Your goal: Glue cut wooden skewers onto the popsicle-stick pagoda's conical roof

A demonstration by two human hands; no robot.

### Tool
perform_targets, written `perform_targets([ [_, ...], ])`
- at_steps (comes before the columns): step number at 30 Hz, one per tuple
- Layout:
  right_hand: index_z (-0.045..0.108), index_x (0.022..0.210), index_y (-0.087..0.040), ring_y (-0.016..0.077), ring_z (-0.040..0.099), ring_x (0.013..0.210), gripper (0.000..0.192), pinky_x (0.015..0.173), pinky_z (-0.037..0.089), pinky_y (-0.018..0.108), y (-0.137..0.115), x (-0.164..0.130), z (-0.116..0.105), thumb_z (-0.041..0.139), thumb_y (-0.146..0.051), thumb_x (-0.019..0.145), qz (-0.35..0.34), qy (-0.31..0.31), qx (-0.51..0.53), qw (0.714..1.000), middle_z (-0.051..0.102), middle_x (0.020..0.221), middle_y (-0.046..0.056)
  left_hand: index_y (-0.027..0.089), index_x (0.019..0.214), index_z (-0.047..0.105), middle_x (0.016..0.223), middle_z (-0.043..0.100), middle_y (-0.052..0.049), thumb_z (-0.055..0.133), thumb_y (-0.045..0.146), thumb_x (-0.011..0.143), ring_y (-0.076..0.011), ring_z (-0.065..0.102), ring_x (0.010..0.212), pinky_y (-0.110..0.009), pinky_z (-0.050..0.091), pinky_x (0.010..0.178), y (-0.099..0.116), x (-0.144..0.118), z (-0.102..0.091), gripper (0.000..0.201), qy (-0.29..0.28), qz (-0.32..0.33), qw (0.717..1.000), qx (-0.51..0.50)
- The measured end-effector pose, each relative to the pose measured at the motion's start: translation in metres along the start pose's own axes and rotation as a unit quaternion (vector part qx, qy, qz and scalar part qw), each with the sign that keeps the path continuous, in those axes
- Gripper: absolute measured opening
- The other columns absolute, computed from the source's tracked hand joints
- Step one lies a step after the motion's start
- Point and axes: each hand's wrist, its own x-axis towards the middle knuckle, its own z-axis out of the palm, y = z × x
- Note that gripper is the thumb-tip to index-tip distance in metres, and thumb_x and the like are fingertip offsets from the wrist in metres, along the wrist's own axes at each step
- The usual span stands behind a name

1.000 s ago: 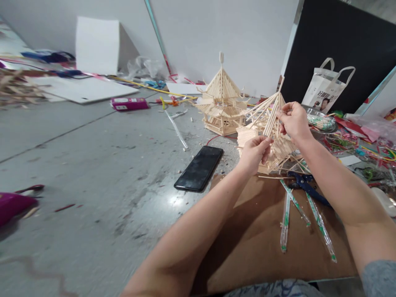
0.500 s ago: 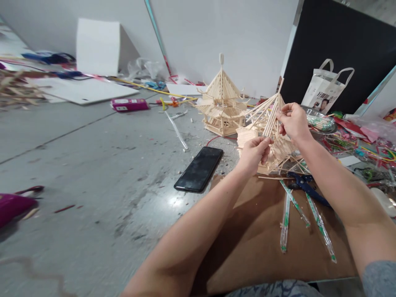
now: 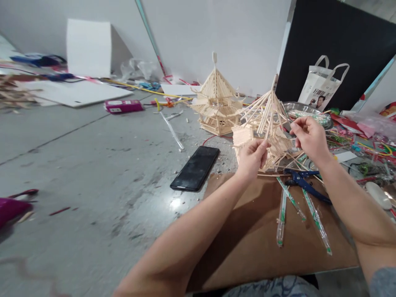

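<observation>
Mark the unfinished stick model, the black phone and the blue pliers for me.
unfinished stick model point(image 3: 268, 108): head view, on the sloping roof sticks.
black phone point(image 3: 195, 168): head view, middle of the dark screen.
blue pliers point(image 3: 301, 180): head view, near the pivot where the handles meet.

This looks like a craft workspace on a bare concrete floor point(image 3: 93, 173), dusty and covered with small scraps. Two stick models of pagodas, one finished point(image 3: 215, 103) and one half built point(image 3: 266, 128), stand near blue pliers point(image 3: 305, 183) and wrapped chopsticks point(image 3: 281, 216) on a cardboard sheet point(image 3: 256, 239). White boards point(image 3: 74, 90) and colourful clutter point(image 3: 368, 144) lie along the wall.
</observation>
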Motion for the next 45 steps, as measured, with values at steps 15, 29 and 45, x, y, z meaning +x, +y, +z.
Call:
perform_targets([
  [15, 0.052, 0.073, -0.019, 0.0076, 0.049, 0.040, 0.022, 0.043, 0.039, 0.021, 0.034, -0.092, -0.027, 0.050, -0.040, 0.079, 0.096, -0.135, 0.059, 0.984, 0.055, 0.054, -0.004, 0.015, 0.064, 0.055, 0.055, 0.049, 0.004, 0.052, 0.030, 0.076, -0.0070, 0.040, 0.052, -0.019, 0.032, 0.050, -0.019, -0.042, 0.030, 0.019, -0.173, -0.011, 0.939, 0.297],
  [29, 0.054, 0.087, -0.020, 0.0262, 0.061, 0.081, 0.036, 0.059, 0.036, 0.031, 0.089, -0.093, -0.069, 0.050, -0.053, 0.073, 0.155, -0.353, -0.502, 0.774, 0.066, 0.086, 0.008, 0.019, 0.080, 0.054, 0.079, 0.061, -0.006, 0.039, 0.028, 0.083, -0.0166, 0.055, 0.075, -0.030, 0.043, 0.073, -0.059, -0.044, -0.016, 0.018, -0.195, 0.016, 0.850, 0.490],
  [45, 0.056, 0.099, -0.021, 0.0266, 0.061, 0.081, 0.031, 0.064, 0.040, 0.031, 0.093, -0.085, -0.079, 0.047, -0.034, 0.072, 0.192, -0.174, -0.439, 0.860, 0.066, 0.086, 0.009, 0.018, 0.075, 0.051, 0.077, 0.059, -0.007, 0.038, 0.025, 0.083, -0.0184, 0.057, 0.076, -0.030, 0.043, 0.074, -0.066, -0.018, -0.025, 0.016, -0.203, 0.029, 0.812, 0.547],
])
